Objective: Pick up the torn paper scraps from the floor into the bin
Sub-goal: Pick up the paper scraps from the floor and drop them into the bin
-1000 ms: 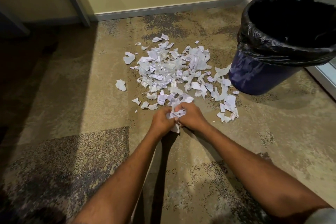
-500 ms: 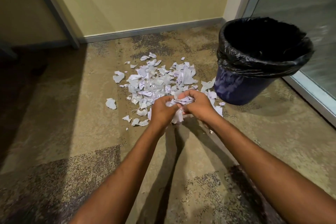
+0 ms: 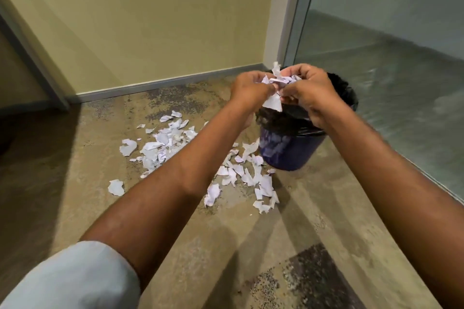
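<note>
My left hand [image 3: 248, 89] and my right hand [image 3: 307, 88] are raised together and grip a bunch of white torn paper scraps [image 3: 276, 88] between them. They hold it above the near rim of a dark blue bin [image 3: 291, 150] lined with a black bag [image 3: 347, 94]. My hands hide much of the bin's mouth. A pile of white scraps [image 3: 163, 145] lies on the carpet left of the bin, and more scraps [image 3: 261, 183] lie in front of it, partly hidden by my left forearm.
A yellow wall with a grey skirting [image 3: 160, 86] runs behind the pile. A glass panel [image 3: 391, 63] stands right of the bin. One loose scrap [image 3: 116, 187] lies apart at the left. Mottled carpet [image 3: 301, 246] spreads in the foreground.
Both hands have lifted off the floor with a bunch of scraps and moved up and right to above the bin. The view has tilted up.
</note>
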{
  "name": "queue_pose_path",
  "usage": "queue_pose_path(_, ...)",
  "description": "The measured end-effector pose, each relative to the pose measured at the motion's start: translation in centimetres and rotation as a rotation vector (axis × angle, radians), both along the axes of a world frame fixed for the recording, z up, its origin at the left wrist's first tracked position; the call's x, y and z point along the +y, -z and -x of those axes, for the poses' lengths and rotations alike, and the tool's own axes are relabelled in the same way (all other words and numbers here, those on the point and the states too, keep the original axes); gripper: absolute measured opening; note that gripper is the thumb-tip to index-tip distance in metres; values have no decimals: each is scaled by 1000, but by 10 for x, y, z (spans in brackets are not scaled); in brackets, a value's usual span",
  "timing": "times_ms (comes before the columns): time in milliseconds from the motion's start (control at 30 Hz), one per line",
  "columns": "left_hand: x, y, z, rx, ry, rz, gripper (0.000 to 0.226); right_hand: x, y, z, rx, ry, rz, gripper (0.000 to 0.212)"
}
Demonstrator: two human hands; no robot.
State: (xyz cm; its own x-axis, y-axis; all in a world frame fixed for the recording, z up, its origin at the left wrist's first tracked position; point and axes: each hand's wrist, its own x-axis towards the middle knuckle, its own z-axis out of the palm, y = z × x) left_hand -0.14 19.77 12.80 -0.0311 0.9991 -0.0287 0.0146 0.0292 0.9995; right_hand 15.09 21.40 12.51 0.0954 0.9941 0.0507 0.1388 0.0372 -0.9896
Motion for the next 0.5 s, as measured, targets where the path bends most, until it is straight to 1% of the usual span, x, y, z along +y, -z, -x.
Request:
queue_pose_path(100, 17, -12, -29, -70, 60, 55, 16, 11, -12, -23, 66, 62, 28, 37)
queue_pose_path(233, 42, -10, -58, -160, 66, 107, 18, 30, -10, -48, 143, 155, 102, 38)
queue_pose_path(300, 53, -9, -65, -161, 67, 144, 24, 40, -4, -54, 128, 192, 132, 38)
queue_pose_path(367, 56, -10, -66, -151, 124, 188, 32, 48, 3, -57, 110, 220, 151, 37)
queue_pose_path(433, 51, -13, -65, -125, 243, 213, 27, 53, 9, -58, 97, 237, 157, 36)
queue_pose_path(500, 46, -15, -62, -137, 319, 237, 29, 56, 14, -60, 36, 242, 157, 42)
